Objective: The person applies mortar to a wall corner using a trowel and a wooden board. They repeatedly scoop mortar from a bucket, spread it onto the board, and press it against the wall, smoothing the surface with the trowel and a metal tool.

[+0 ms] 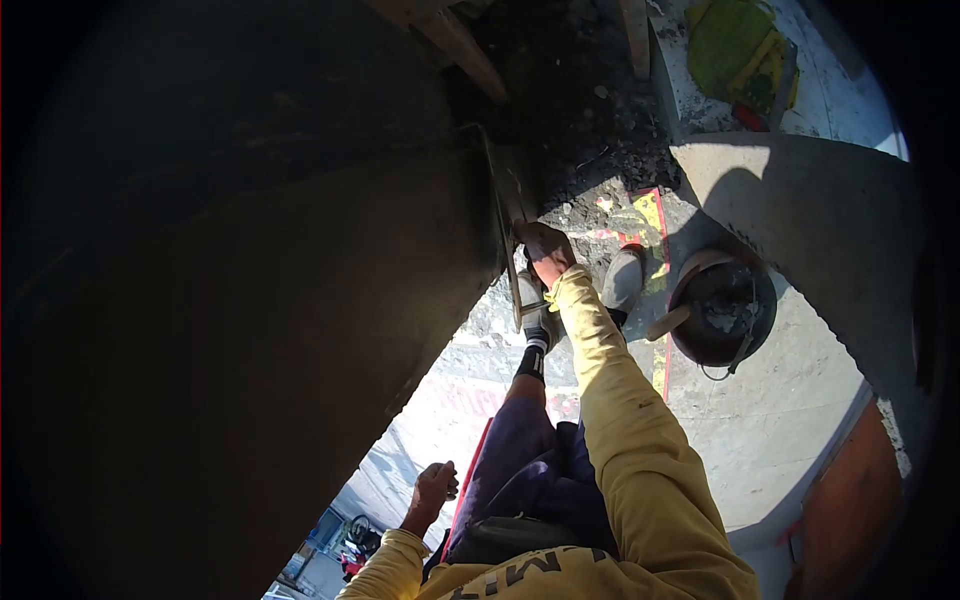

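Observation:
My right hand (546,252) is closed on a long, thin, flat tool (505,235), seen almost edge-on along the edge of the dark wall (330,270). The fingers are partly hidden behind the back of the hand, and the tool's exact kind does not show. Down by my left thigh, my left hand (434,490) hangs with its fingers curled in and nothing visible in them. To the right of my feet stands a round black bucket (765,315) with grey mortar inside. A wooden handle (668,322) sticks out over its rim.
My shoes (624,280) stand on a pale, mortar-stained surface beside a red and yellow printed strip (655,225). Dark rubble (620,150) lies ahead, below wooden posts (460,50). At top right, a yellow-green sack (730,50) rests on a pale ledge. A concrete edge (800,210) runs along the right.

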### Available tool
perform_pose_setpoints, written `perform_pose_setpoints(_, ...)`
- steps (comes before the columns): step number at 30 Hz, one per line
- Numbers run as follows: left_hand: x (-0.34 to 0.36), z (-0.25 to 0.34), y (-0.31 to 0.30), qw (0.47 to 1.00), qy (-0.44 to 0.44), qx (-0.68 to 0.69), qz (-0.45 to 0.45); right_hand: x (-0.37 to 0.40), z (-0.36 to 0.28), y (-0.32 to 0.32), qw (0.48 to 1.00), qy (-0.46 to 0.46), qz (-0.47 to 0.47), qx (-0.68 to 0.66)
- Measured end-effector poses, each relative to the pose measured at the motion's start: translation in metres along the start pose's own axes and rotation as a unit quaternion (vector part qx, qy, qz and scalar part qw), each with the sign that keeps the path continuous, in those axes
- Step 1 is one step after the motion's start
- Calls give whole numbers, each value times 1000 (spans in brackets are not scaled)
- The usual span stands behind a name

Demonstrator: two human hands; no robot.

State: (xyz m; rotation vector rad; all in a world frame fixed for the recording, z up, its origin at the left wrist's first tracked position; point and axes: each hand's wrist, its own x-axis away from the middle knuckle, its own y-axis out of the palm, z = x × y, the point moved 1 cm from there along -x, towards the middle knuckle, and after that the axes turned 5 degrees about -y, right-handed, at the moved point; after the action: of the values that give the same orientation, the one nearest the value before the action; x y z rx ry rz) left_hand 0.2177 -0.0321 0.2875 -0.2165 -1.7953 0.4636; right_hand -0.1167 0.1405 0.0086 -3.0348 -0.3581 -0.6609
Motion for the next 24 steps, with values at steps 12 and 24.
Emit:
perform_pose_setpoints(12,-5,-9,-1,999,6,1,-32,49,-173,6,991,-94,-58,-81)
perform_pose_setpoints(24,14,17,-22,998,55,-2,-16,161,-197,-9,947,73,-54,-307)
